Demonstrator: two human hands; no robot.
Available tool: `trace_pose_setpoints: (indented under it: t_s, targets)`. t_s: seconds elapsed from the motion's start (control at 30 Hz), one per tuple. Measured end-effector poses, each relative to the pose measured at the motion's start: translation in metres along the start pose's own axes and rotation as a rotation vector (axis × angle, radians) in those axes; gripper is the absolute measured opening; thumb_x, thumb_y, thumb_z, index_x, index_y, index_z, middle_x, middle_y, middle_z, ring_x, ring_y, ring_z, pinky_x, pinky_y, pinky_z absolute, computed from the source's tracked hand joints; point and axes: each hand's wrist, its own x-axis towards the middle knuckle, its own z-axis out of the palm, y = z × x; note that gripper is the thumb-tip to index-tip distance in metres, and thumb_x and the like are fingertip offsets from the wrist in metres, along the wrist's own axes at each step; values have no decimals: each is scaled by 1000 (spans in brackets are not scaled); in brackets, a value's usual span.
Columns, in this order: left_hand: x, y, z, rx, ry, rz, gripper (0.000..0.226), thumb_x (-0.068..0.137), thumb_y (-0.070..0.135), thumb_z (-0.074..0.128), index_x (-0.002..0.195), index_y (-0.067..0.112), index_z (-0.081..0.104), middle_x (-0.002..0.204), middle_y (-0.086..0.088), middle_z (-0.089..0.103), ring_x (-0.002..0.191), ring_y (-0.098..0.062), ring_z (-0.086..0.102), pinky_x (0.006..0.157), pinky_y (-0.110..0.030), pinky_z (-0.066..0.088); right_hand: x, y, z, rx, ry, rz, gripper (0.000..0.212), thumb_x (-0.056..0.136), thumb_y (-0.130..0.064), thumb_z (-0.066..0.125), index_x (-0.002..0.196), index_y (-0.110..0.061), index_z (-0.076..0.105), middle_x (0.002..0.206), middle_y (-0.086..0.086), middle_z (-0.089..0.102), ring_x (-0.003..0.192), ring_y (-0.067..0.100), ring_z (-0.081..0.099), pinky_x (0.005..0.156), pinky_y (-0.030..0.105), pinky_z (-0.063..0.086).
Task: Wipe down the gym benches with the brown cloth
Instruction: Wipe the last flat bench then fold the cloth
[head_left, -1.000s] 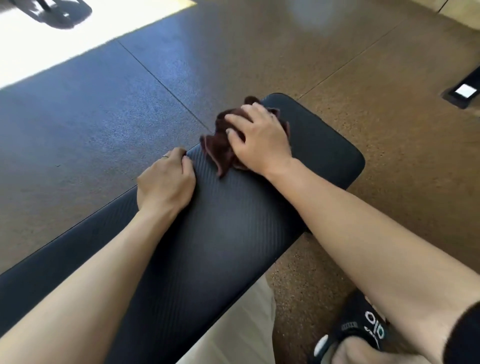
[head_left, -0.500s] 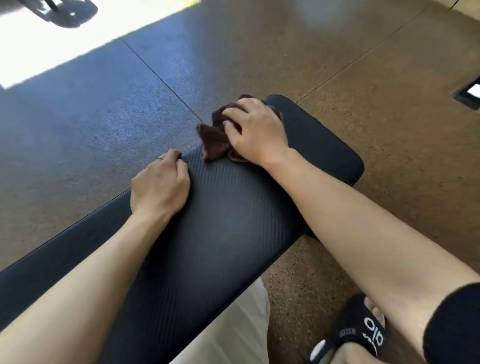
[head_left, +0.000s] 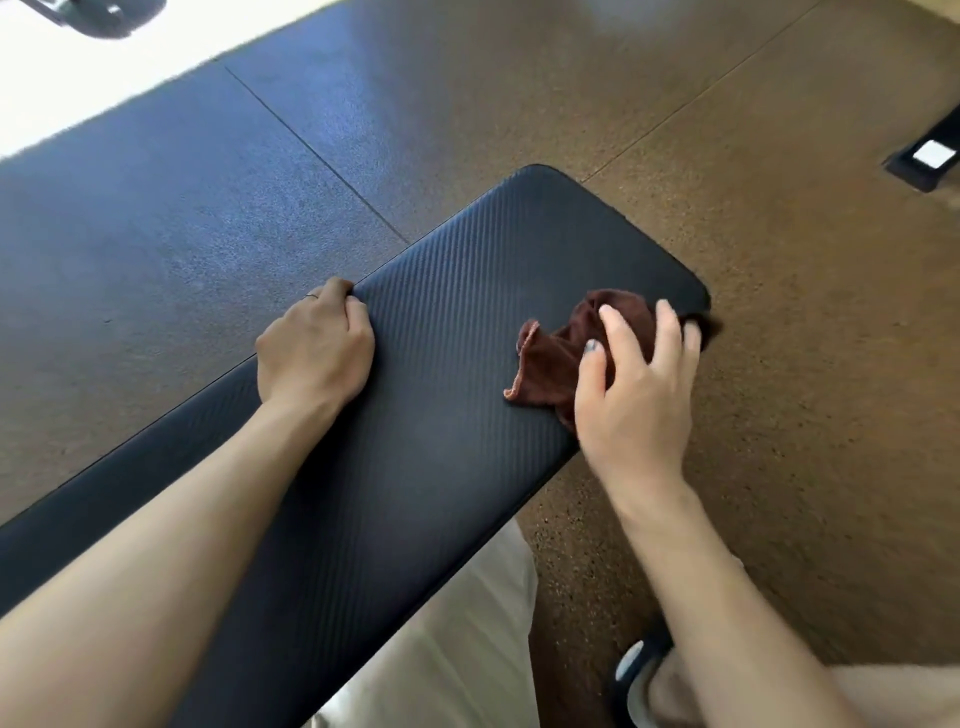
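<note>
Leg and slipper: one light trouser leg (head_left: 441, 639) under the near edge of the pad; one dark slipper (head_left: 636, 675) on the floor at near right.
Right hand: right hand (head_left: 631, 384) at the right edge of the tabletop, fingers spread and lightly curved over the cloth, pressing it down; whether the thumb pinches a fold cannot be told.
Brown cloth: one brown cloth (head_left: 556, 358), bunched, lying on the pad near its far right corner, partly under the right hand, its near-left hem free.
Left hand: left hand (head_left: 314, 348) on the left edge of the pad, fingers curled over the rim and gripping it; one ring visible.
Tabletop: one black ribbed bench pad (head_left: 441, 467), running from near left to a rounded far end.
Floor: brown speckled floor (head_left: 805, 364) at right; dark mat (head_left: 156, 234) at left.
Step in hand (judged): wiping the far right part of the pad.
Technique (judged): flatten the bunched cloth for wider contact; keep even downward pressure; follow the ribbing in overlapping strokes; carry strokes over the rounded rim and corner; let the left hand steady the pad.
Far items: one dark fixture with a white panel (head_left: 930, 163) at far right; one blurred dark object (head_left: 98, 15) at far left.
</note>
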Motion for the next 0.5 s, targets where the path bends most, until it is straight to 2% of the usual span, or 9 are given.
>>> trace_pose_setpoints:
  t_s: [0.1, 0.23, 0.27, 0.4, 0.5]
  targets:
    - [0, 0, 0, 0, -4, 7, 35, 105, 30, 28, 120, 18, 57, 127, -13, 65, 114, -38, 60, 89, -46, 42, 52, 6, 7, -79, 80, -38, 47, 103, -37, 41, 139, -19, 64, 153, 19, 49, 146, 42, 37, 119, 58, 32]
    - [1, -1, 1, -1, 2, 11, 37, 104, 31, 27, 119, 17, 58, 125, -13, 65, 112, -38, 60, 89, -47, 42, 67, -20, 12, -156, 54, 73, 51, 103, -38, 37, 146, -19, 58, 157, 18, 45, 149, 40, 34, 120, 58, 29]
    - [0, -1, 0, -4, 1, 9, 37, 104, 31, 27, 118, 17, 58, 124, -13, 66, 111, -38, 60, 89, -47, 42, 53, -38, 14, -146, 25, 18, 52, 102, -38, 38, 146, -19, 57, 158, 18, 44, 148, 40, 34, 120, 57, 29]
    - [2, -4, 1, -15, 2, 32, 33, 104, 30, 30, 116, 18, 58, 122, -15, 66, 110, -39, 61, 85, -47, 42, -39, -105, 29, -17, -163, -445, 48, 97, -38, 49, 140, -21, 63, 156, 14, 49, 146, 38, 38, 117, 55, 32]
    - [2, -8, 0, -19, -2, 31, 33, 105, 30, 30, 117, 18, 59, 125, -16, 66, 112, -38, 61, 83, -46, 40, -30, -87, 27, 53, -166, -584, 44, 96, -38, 51, 133, -23, 69, 148, 13, 57, 140, 36, 47, 114, 50, 39]
